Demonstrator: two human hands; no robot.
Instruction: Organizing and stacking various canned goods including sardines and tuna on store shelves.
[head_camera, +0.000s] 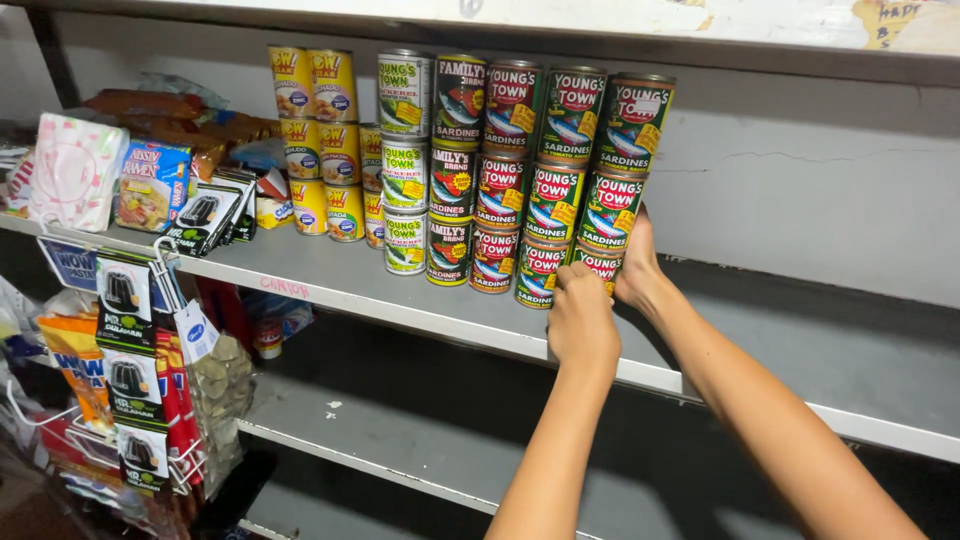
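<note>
Reaching up from the bottom of the view, two bare arms meet at the front edge of a grey shelf (330, 270). Low down by that edge hang strips of small black packets (128, 385) and a wire rack with bags in it. The left hand (582, 322) is curled into a loose fist, its knuckles pressed against the bottom can (598, 265) of the last stack on the right (I cannot tell if the fingers really grip it). The right hand (638, 262) is flat and open, fingers together, pushed against the right side of that same stack of red and green fish cans (618, 170). The stack is three cans high and leans a little to the right at the top. More stacks of the same kind of cans (500, 170) stand touching it on the left, all three high, in a row on the shelf. Further left are yellow cans (315, 140), also piled up. Past those sit noodle packets (152, 185) and a pink and white pack (75, 170), near the far left end. Behind everything is a pale wall (820, 190) with a thin crack in it.
</note>
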